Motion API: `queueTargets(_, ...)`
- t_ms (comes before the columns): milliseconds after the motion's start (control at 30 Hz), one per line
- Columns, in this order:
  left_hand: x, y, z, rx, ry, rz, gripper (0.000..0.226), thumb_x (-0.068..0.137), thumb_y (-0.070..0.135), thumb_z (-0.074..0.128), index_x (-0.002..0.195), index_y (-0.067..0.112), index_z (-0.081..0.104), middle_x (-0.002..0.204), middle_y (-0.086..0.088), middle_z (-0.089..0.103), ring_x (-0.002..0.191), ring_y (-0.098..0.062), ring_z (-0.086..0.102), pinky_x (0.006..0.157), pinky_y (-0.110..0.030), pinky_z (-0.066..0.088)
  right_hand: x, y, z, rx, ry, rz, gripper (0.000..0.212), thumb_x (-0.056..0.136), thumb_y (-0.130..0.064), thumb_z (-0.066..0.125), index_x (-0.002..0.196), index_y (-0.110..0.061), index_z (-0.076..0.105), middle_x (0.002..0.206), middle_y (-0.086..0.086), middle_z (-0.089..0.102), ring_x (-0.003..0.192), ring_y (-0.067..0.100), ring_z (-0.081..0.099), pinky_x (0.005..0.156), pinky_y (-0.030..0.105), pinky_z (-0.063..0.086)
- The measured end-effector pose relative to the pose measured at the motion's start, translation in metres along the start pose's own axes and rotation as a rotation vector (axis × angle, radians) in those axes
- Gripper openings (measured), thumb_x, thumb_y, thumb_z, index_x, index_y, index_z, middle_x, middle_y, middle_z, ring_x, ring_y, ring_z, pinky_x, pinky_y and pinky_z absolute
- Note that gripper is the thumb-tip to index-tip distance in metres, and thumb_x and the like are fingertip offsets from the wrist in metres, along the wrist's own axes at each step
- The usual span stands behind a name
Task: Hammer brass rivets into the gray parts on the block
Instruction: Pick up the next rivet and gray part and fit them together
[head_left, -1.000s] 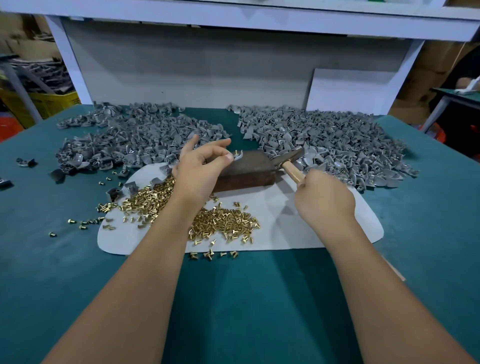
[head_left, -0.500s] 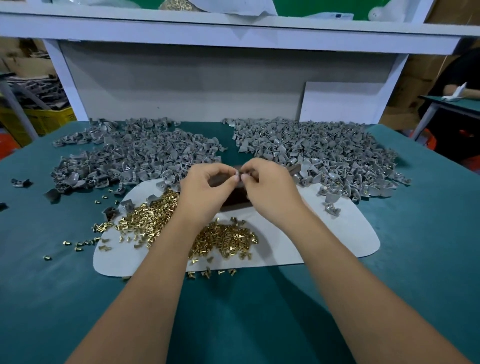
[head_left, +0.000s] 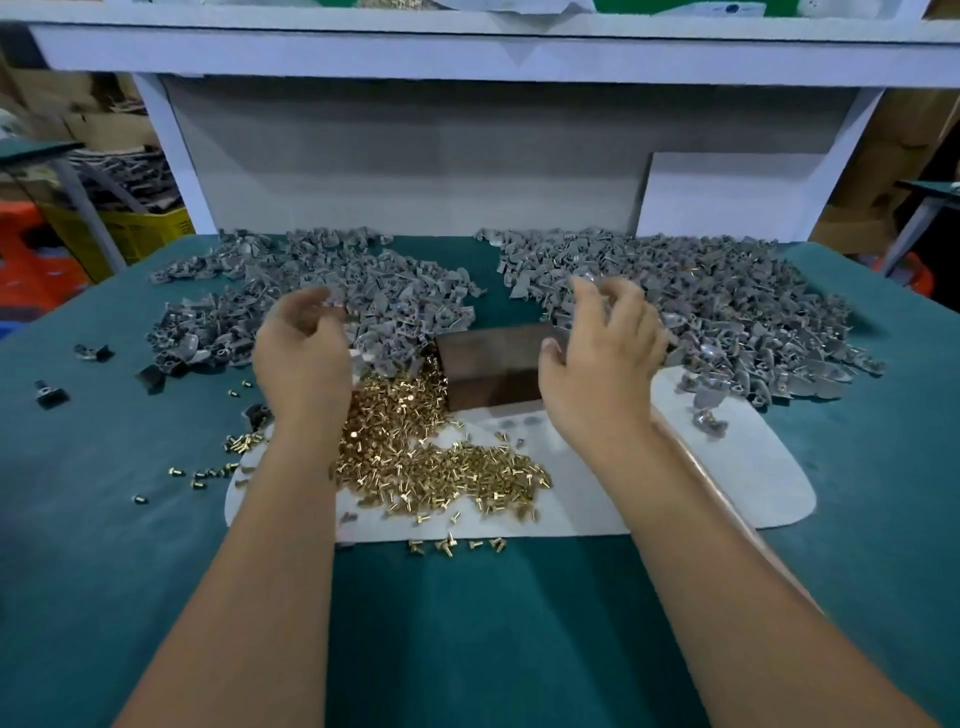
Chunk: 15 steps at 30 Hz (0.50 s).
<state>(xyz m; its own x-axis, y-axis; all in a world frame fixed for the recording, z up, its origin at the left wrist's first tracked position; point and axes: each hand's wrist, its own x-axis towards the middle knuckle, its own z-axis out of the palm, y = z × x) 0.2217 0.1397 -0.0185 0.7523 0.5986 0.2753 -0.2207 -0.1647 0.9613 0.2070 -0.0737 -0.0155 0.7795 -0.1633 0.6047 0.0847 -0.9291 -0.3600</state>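
Heaps of gray parts (head_left: 691, 301) are spread across the far side of the green table (head_left: 467, 649), left and right. Between the raised hands the dark block (head_left: 493, 364) is seen on a white mat (head_left: 753, 467), with brass rivets (head_left: 415, 457) piled just before it. Left hand (head_left: 301, 358) and right hand (head_left: 597, 358) are held apart, fingers loosely curled, nothing visibly gripped.

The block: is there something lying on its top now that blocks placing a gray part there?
Nothing visible does. The top of the block shows bare, between the left hand and the right hand.
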Motion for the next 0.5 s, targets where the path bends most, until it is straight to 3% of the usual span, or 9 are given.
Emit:
queueTargets(100,0.006,-0.002,-0.009,0.071,0.019,-0.005,0.034,0.093,0.001,0.052,0.113,0.025,0.066,0.107,0.004,0.070,0.076,-0.004,0.060,0.065,-0.024,0.052,-0.014,-0.024,0.000,0.038,-0.017,-0.235,0.032,0.088,-0.018,0.056,0.120,-0.015,0.057,0.113,0.006,0.052,0.104,0.022,0.049,0.090,0.034,0.039)
queueTargets(200,0.004,-0.009,-0.008,0.442,-0.169,0.037,0.046,0.094,0.003,0.049,0.137,0.020,0.053,0.130,0.002,0.062,0.063,-0.004,0.054,0.055,-0.023,0.047,-0.031,-0.043,-0.001,0.109,-0.262,-0.456,0.021,0.093,-0.018,0.047,0.103,-0.012,0.064,0.096,0.003,0.063,0.088,0.023,0.060,0.073,0.036,0.050)
queueTargets(267,0.000,-0.014,-0.006,0.702,-0.289,0.063,0.048,0.094,0.007,0.050,0.141,0.019,0.050,0.131,-0.005,0.061,0.066,-0.013,0.059,0.054,-0.027,0.048,-0.039,-0.052,0.004,0.051,-0.480,-0.589,0.027,0.097,-0.029,0.042,0.110,-0.015,0.061,0.103,0.002,0.060,0.099,0.022,0.056,0.077,0.035,0.049)
queueTargets(333,-0.003,-0.016,-0.007,0.828,-0.337,0.092,0.047,0.090,0.007,0.051,0.135,0.019,0.057,0.119,-0.012,0.067,0.084,-0.029,0.065,0.070,-0.036,0.055,-0.044,-0.057,0.008,0.018,-0.602,-0.640,0.037,0.096,-0.041,0.044,0.119,-0.015,0.057,0.107,0.003,0.051,0.108,0.021,0.045,0.082,0.035,0.043)
queueTargets(500,-0.001,-0.017,-0.010,0.827,-0.278,0.143,0.032,0.088,0.007,0.057,0.113,0.020,0.071,0.108,-0.007,0.072,0.087,-0.031,0.063,0.075,-0.037,0.053,-0.040,-0.056,0.009,0.127,-0.651,-0.560,0.033,0.092,-0.037,0.056,0.119,-0.018,0.062,0.108,0.000,0.055,0.109,0.019,0.043,0.087,0.035,0.043)
